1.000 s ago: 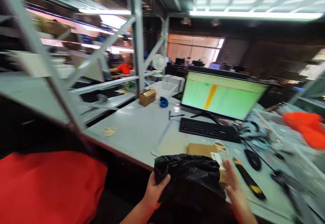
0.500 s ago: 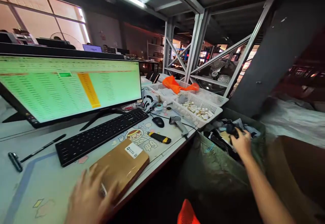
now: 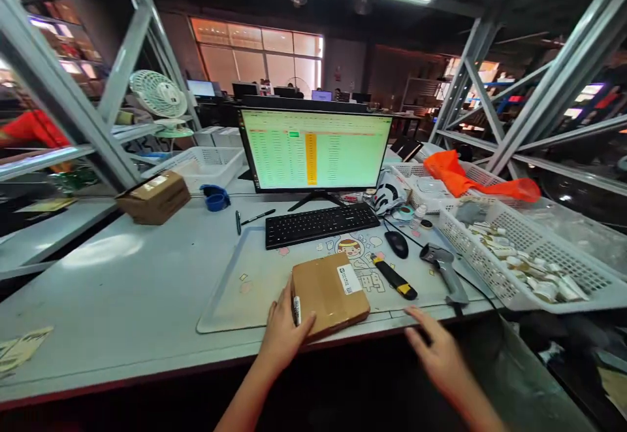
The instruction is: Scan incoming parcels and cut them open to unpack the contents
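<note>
A flat brown cardboard parcel (image 3: 329, 293) with a white label (image 3: 349, 278) lies on the desk mat (image 3: 235, 295) near the table's front edge. My left hand (image 3: 283, 332) rests against the parcel's left end, with a white marker pen (image 3: 296, 310) pinched between its fingers. My right hand (image 3: 437, 352) hovers just off the table's front edge, to the right of the parcel. Its fingers are stretched out and hold nothing. A yellow and black utility knife (image 3: 393, 276) lies just beyond it.
Behind the parcel are a keyboard (image 3: 321, 223), a monitor (image 3: 316, 149), a mouse (image 3: 396, 244) and a barcode scanner (image 3: 443, 268). A white basket (image 3: 519, 268) of small items stands right, orange cloth (image 3: 465, 177) behind. A small cardboard box (image 3: 154, 197) sits far left.
The view swung from the waste bin on the right back to the desk. My right hand left the bin, where the black bag went, and came to the table edge. My left hand stayed at the parcel.
</note>
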Tool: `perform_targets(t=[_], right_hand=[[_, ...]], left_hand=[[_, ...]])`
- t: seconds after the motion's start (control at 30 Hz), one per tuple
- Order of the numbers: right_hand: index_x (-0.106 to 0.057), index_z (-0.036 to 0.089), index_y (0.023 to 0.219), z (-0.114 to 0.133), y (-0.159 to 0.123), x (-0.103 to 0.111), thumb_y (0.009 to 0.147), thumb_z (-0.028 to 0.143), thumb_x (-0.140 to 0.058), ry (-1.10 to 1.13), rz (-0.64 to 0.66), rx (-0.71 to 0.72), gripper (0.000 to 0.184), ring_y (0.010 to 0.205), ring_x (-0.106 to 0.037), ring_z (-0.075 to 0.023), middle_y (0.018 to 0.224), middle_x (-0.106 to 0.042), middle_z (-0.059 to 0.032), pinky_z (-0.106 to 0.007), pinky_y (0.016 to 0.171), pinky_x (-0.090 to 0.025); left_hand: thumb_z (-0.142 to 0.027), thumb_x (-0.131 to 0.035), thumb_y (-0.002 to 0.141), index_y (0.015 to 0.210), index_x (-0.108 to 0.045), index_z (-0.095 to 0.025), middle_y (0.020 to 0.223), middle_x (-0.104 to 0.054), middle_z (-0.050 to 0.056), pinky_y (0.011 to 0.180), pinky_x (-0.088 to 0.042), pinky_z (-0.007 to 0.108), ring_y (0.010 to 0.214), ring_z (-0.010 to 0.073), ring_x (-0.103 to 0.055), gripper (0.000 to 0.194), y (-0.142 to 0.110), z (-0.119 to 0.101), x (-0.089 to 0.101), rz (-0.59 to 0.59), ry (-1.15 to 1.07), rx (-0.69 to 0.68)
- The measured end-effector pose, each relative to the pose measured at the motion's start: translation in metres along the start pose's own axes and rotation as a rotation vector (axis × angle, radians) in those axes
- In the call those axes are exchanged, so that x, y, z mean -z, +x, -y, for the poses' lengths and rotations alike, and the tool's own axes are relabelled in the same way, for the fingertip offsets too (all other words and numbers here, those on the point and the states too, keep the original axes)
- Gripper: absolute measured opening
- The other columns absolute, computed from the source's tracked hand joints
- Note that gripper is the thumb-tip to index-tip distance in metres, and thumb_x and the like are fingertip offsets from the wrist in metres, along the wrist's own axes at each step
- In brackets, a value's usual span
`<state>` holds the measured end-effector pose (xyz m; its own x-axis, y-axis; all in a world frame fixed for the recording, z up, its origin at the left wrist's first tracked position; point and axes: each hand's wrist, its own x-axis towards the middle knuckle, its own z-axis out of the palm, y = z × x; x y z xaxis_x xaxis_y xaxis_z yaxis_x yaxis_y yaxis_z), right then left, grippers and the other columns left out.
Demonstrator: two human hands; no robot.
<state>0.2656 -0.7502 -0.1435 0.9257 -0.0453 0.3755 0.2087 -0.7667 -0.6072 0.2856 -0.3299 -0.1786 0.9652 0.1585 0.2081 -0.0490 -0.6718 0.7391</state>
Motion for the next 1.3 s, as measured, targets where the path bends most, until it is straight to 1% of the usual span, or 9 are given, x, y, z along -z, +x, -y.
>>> perform_targets(t=[0.03,0.13,0.27,0.37,0.53,0.63,0.8,0.97,1.3], right_hand=[[-0.069,0.025,0.123,0.025,0.004,-0.035,0.092,0.056,-0.051,0.078,0.141,0.061,0.048,0.125,-0.060,-0.0295,0.132,-0.066,-0.0103,-0.049,0.107,-0.051],[-0.051,0.015,0.145,0.084,0.010,-0.115,0.097,0.054,-0.046,0.206,0.304,0.116,0.061,0.139,-0.047,-0.0300,0.148,-0.052,-0.0151,-0.055,0.115,-0.040],[-0.044,0.012,0.150,0.110,0.021,-0.151,0.101,0.047,-0.040,0.299,0.317,0.153,0.061,0.141,-0.044,-0.0296,0.151,-0.047,-0.0180,-0.056,0.117,-0.037],[-0.056,0.019,0.141,0.099,0.041,-0.141,0.101,0.044,-0.042,0.243,0.369,0.262,0.050,0.140,-0.046,-0.0294,0.146,-0.055,-0.0138,-0.058,0.116,-0.036],[-0.059,0.015,0.134,0.052,0.093,-0.110,0.096,0.044,-0.051,-0.263,0.113,0.170,0.048,0.129,-0.051,-0.0400,0.135,-0.061,-0.0201,-0.070,0.105,-0.037],[-0.061,0.008,0.129,0.031,0.104,-0.099,0.096,0.035,-0.048,-0.375,0.148,0.155,0.044,0.109,-0.061,-0.0364,0.115,-0.066,-0.0216,-0.057,0.095,-0.049],[-0.055,0.018,0.136,0.047,0.037,-0.077,0.100,0.034,-0.043,-0.134,0.124,0.307,0.042,0.104,-0.065,-0.0266,0.116,-0.064,-0.0140,-0.041,0.090,-0.056],[-0.057,0.028,0.136,0.097,-0.038,-0.068,0.091,0.021,-0.055,0.041,0.349,0.576,0.046,0.096,-0.068,-0.0208,0.115,-0.066,-0.0078,-0.031,0.083,-0.060],[-0.061,0.021,0.132,0.111,-0.028,-0.086,0.091,0.019,-0.053,-0.089,0.348,0.613,0.042,0.089,-0.067,-0.0232,0.111,-0.064,-0.0117,-0.038,0.078,-0.060]], left_hand=[[-0.044,-0.056,0.088,0.156,-0.024,-0.014,0.156,-0.041,0.021,0.120,-0.026,0.060,0.146,0.0353,-0.038,0.081,-0.006,-0.002,-0.003,-0.032,0.020,0.005],[-0.042,-0.058,0.087,0.154,-0.029,-0.011,0.153,-0.044,0.024,0.119,-0.027,0.063,0.145,0.0377,-0.038,0.080,-0.019,-0.006,-0.006,-0.040,0.059,0.027],[-0.041,-0.056,0.091,0.159,-0.013,-0.014,0.160,-0.032,0.025,0.115,-0.037,0.060,0.147,0.0359,-0.036,0.085,-0.040,-0.007,0.000,-0.018,0.021,-0.019],[-0.044,-0.065,0.087,0.160,-0.016,-0.022,0.164,-0.025,0.022,0.114,-0.037,0.062,0.150,0.0392,-0.027,0.091,-0.063,-0.005,0.004,-0.095,0.155,-0.055],[-0.037,-0.062,0.091,0.150,-0.043,-0.021,0.168,-0.014,0.018,0.114,-0.032,0.069,0.154,0.0423,-0.009,0.064,-0.074,-0.011,0.011,-0.214,0.390,-0.177],[-0.031,-0.060,0.091,0.141,-0.052,-0.018,0.160,-0.036,0.018,0.115,-0.034,0.065,0.151,0.0379,-0.027,0.052,-0.060,-0.015,0.014,-0.109,0.392,-0.374],[-0.027,-0.054,0.092,0.142,-0.051,-0.015,0.150,-0.051,0.019,0.115,-0.037,0.061,0.142,0.0332,-0.045,0.051,-0.044,-0.010,0.008,-0.072,0.371,-0.491],[-0.024,-0.052,0.093,0.143,-0.050,-0.015,0.148,-0.053,0.017,0.117,-0.036,0.059,0.142,0.0318,-0.045,0.050,-0.045,-0.007,0.001,-0.123,0.362,-0.517],[-0.024,-0.053,0.093,0.145,-0.046,-0.010,0.143,-0.058,0.019,0.112,-0.043,0.059,0.137,0.0339,-0.051,0.054,-0.041,-0.007,0.000,-0.180,0.391,-0.600]])
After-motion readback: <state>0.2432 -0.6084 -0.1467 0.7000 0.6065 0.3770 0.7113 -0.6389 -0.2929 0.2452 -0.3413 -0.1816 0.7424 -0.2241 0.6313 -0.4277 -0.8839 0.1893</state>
